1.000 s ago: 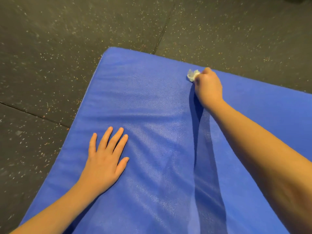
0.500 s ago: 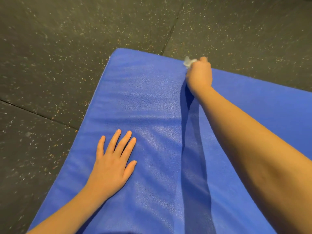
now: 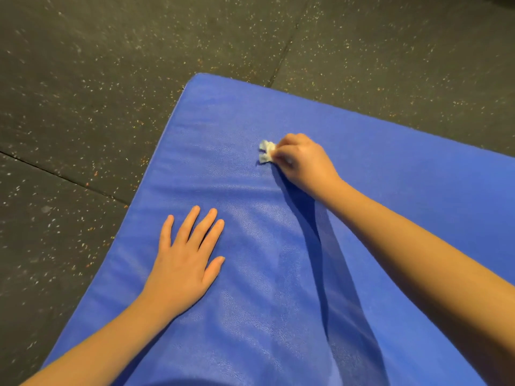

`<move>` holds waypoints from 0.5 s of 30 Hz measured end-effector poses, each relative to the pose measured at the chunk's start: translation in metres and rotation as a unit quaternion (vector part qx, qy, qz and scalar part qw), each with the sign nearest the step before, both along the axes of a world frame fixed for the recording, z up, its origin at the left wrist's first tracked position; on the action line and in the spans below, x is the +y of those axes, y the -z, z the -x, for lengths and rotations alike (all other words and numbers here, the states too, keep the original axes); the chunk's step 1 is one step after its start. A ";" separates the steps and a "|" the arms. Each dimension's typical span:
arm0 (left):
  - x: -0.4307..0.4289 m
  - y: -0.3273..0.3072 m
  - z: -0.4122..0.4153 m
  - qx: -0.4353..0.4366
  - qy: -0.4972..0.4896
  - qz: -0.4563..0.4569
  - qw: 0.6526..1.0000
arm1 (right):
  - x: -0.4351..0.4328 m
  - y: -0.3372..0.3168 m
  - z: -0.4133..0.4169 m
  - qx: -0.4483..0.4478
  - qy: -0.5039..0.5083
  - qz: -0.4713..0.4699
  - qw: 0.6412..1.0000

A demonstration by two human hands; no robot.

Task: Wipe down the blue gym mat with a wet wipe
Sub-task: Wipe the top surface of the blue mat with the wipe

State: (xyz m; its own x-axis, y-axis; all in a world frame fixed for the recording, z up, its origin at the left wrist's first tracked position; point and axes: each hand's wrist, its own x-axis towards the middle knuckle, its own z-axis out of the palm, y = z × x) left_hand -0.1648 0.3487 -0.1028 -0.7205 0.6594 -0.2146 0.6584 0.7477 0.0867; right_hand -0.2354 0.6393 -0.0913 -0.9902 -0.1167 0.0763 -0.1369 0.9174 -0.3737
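The blue gym mat [image 3: 250, 121] fills most of the head view, its far left corner near the top centre. My right hand [image 3: 303, 162] grips a small crumpled white wet wipe [image 3: 266, 155] and presses it on the mat's surface, a hand's length in from the far edge. The wipe sticks out to the left of my curled fingers. My left hand [image 3: 186, 260] lies flat on the mat with fingers straight and spread, nearer to me and to the left.
Dark speckled rubber floor tiles [image 3: 97, 107] surround the mat on the left and far sides, with seams between tiles. The mat's left edge runs diagonally from the far corner toward the lower left.
My right hand has pulled the wipe back from the mat's far edge toward me. My left hand has stayed flat on the mat.
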 end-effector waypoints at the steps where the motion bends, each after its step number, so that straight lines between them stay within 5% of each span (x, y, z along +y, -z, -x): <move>1: 0.000 0.000 0.000 0.002 0.001 -0.002 1.000 | 0.007 0.001 0.003 -0.004 0.051 -0.020 0.999; 3: 0.000 -0.001 0.000 0.011 0.002 -0.008 1.000 | 0.009 0.003 0.003 0.012 0.198 -0.016 0.980; 5: 0.001 -0.002 -0.001 0.014 0.001 -0.009 1.000 | -0.015 0.004 -0.011 0.046 0.238 0.041 0.969; 10: 0.001 -0.005 -0.002 0.017 -0.005 -0.005 1.000 | -0.040 -0.001 -0.059 0.005 -0.014 0.020 1.000; 15: 0.004 -0.011 -0.007 0.011 -0.019 -0.010 1.000 | -0.030 0.002 -0.072 0.046 0.248 0.035 0.967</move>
State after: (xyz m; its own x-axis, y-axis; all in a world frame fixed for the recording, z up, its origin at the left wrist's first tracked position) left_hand -0.1582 0.3525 -0.0920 -0.7495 0.6354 -0.1856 0.6313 0.7705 0.0883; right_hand -0.1638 0.6093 -0.0929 -0.9117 0.3798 0.1570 0.2780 0.8513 -0.4450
